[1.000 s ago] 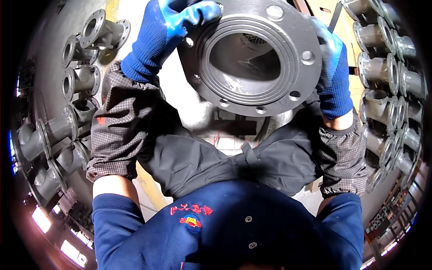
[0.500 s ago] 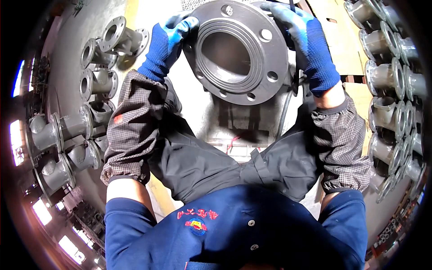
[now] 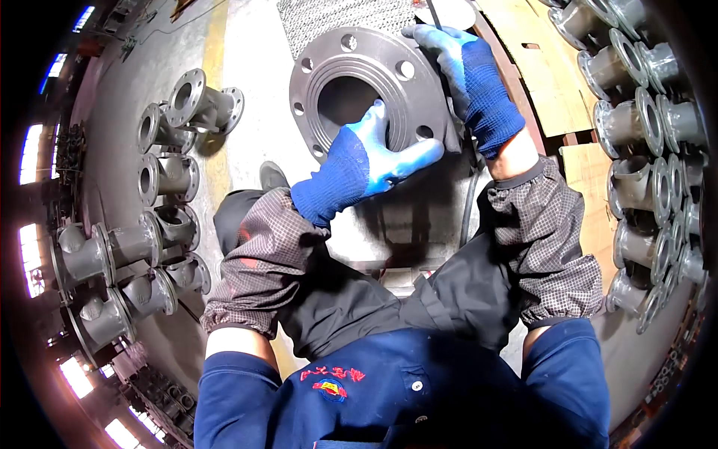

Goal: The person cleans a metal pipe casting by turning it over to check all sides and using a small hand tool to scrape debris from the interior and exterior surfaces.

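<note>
A dark grey flanged pipe fitting [image 3: 309, 123] stands in front of me, its round face with bolt holes and a wide bore toward me. My left hand [image 3: 366, 153], in a blue coated glove, lies across the near side of the flange. Its fingertips hook into the bore, and the thumb stretches right along the lower rim. At the upper right edge, my right hand [image 3: 456, 71], gloved alike, is closed on the fitting, its fingers partly hidden. A thin dark rod [image 3: 434, 13] rises beside these fingers.
Grey flanged fittings [image 3: 170, 178] stand on the floor at the left. More of them [image 3: 628, 123] are stacked at the right beside wooden boards [image 3: 550, 67]. A textured metal plate [image 3: 336, 16] lies beyond the flange. A dark hose [image 3: 470, 198] hangs near my right knee.
My left hand has moved from the flange's left edge across to its near side and bore. The flange sits lower and further left in view. My right hand remains at the right edge.
</note>
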`<state>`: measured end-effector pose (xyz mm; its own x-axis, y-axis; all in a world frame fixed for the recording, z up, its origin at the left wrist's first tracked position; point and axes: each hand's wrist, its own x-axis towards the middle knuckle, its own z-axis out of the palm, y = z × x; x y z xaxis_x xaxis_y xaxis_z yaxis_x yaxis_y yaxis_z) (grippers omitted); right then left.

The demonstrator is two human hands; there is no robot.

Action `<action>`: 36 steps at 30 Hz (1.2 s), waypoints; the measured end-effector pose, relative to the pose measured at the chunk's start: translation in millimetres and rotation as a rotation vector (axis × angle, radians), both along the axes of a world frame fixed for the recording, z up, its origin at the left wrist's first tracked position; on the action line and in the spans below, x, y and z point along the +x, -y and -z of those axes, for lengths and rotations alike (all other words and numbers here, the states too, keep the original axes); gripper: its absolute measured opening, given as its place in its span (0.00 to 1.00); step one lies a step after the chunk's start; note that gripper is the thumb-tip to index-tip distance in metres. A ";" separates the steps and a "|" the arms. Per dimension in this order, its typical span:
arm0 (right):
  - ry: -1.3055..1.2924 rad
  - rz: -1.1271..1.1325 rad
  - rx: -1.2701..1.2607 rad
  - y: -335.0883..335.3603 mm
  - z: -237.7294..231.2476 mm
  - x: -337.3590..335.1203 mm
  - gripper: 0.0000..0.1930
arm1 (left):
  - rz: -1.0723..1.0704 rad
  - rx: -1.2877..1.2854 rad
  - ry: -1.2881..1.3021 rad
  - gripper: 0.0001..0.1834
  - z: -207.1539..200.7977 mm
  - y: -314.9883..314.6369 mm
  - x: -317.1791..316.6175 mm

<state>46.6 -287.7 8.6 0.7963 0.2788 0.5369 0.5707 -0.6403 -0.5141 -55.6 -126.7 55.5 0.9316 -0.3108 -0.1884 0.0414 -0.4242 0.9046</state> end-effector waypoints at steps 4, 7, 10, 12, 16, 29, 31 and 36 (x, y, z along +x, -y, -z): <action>-0.296 -0.045 0.365 -16.2 -11.1 -9.2 0.10 | 0.115 0.150 0.160 0.22 17.2 -18.9 5.7; -0.205 -0.060 0.317 -16.9 -2.8 -6.6 0.10 | 0.141 0.354 0.114 0.23 9.1 -17.8 3.9; -0.129 0.007 0.262 -20.0 1.5 4.1 0.13 | 0.112 0.343 0.374 0.26 10.5 -16.6 7.0; -0.395 0.014 0.547 -28.7 2.1 3.1 0.15 | 0.017 0.159 0.269 0.27 37.2 -36.7 11.9; -0.464 0.016 0.580 -27.3 -2.4 -2.7 0.20 | 0.027 -0.406 -0.096 0.23 56.7 -32.0 7.1; -0.348 -0.073 0.078 -0.9 -12.0 -11.0 0.13 | -0.325 -0.282 0.215 0.21 70.7 -46.1 30.0; 0.028 -0.038 -0.073 -0.1 5.0 1.2 0.14 | -0.337 -0.332 0.206 0.21 71.8 -44.9 36.9; -0.188 -0.321 0.224 -0.3 4.4 11.1 0.15 | -0.395 -0.474 0.169 0.22 75.2 -72.4 42.4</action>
<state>57.6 -287.4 4.2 0.7779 0.4214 0.4661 0.6060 -0.3068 -0.7339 -13.2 -54.3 -19.6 0.9978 0.0488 0.0444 -0.0464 0.0416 0.9981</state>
